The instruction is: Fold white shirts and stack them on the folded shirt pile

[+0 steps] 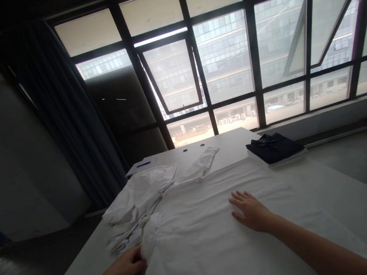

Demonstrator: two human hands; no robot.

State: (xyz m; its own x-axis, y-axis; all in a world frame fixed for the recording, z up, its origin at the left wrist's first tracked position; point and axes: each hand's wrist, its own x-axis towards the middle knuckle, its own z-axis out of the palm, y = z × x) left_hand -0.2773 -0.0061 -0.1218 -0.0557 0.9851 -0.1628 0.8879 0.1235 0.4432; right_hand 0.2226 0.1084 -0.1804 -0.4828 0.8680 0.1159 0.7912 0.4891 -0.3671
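The table (80, 274) before me carries a wrinkled white cloth (199, 229), spread wide across its middle, and beyond that, near the right edge, a folded dark garment (274, 147). My right hand (251, 211) lies flat on the white cloth, fingers slightly spread and gripping nothing, while my left hand (129, 263) pinches its left edge between bent fingers.

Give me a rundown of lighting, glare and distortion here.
Head view: bright windows backlight the scene, the building outside looks washed out, and the curtain sinks into shadow; head view: the white garment has low contrast against the pale table; head view: window bars slant differently left and right, suggesting wide-angle distortion.
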